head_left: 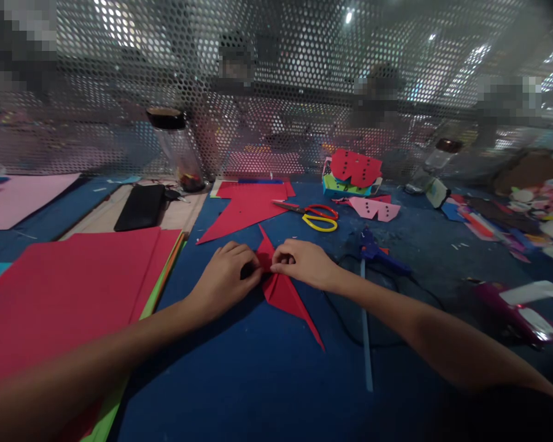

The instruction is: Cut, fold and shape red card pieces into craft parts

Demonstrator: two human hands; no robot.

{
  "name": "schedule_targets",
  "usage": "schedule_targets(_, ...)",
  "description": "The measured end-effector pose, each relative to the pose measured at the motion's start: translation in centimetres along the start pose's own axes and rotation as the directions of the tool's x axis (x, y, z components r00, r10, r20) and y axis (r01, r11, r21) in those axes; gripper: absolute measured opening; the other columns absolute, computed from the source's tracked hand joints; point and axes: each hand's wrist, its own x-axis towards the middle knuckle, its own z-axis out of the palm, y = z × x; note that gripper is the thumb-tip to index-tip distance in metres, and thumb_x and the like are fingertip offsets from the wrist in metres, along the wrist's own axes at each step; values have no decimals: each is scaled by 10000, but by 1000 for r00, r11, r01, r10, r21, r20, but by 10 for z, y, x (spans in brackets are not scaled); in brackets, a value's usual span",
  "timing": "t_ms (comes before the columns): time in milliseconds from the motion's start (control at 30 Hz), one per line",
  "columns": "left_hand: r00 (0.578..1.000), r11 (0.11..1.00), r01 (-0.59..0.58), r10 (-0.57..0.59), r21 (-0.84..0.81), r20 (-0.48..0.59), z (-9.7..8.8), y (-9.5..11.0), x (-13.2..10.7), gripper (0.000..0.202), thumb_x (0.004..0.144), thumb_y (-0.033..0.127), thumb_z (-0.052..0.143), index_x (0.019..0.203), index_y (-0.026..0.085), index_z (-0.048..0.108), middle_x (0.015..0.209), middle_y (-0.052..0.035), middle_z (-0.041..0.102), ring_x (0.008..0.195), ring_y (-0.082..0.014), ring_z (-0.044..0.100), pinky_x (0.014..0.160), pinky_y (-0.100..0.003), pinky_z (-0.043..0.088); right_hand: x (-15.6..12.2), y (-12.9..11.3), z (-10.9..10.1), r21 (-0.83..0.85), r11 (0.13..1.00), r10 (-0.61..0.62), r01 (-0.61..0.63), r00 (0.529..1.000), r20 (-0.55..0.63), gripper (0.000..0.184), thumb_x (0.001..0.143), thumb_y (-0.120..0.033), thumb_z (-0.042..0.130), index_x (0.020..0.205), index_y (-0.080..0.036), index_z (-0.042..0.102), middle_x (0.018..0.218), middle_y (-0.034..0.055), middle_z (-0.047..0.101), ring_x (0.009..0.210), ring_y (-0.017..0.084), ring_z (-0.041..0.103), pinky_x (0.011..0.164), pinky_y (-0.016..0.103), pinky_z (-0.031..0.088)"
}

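A folded red paper piece with pointed ends lies on the blue table top in the middle. My left hand pinches its left side with curled fingers. My right hand pinches it from the right, fingertips meeting the left hand's over the fold. Both hands press the paper down against the table. The paper's lower tip sticks out toward me, its upper tip points away.
A stack of red sheets over green ones lies at left. Behind are a larger red paper offcut, red-and-yellow scissors, a black phone, a glass jar, a blue glue gun and paper scraps at right. A perforated metal screen closes the back.
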Motion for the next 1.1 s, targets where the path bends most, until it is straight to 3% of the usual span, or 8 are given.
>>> schedule_targets(767,996,997,74,-74,-2,46,-3,1,2,123,902,237,616,790,194,644,875,-34,684,912,-226,558,839,-371,409,-1,-5,-1,23,999,42,-42,999,-2,157,876,-371,744,835,-220,722,838,-12,705,762,132,596,631,258,343)
schedule_targets(1100,996,997,77,-77,-8,34,-1,0,2,121,896,219,623,778,193,633,863,-33,675,903,-219,561,846,-370,417,-1,-6,1,1,998,56,-56,998,-27,106,874,-321,722,827,-226,715,824,-25,700,773,125,594,637,257,332)
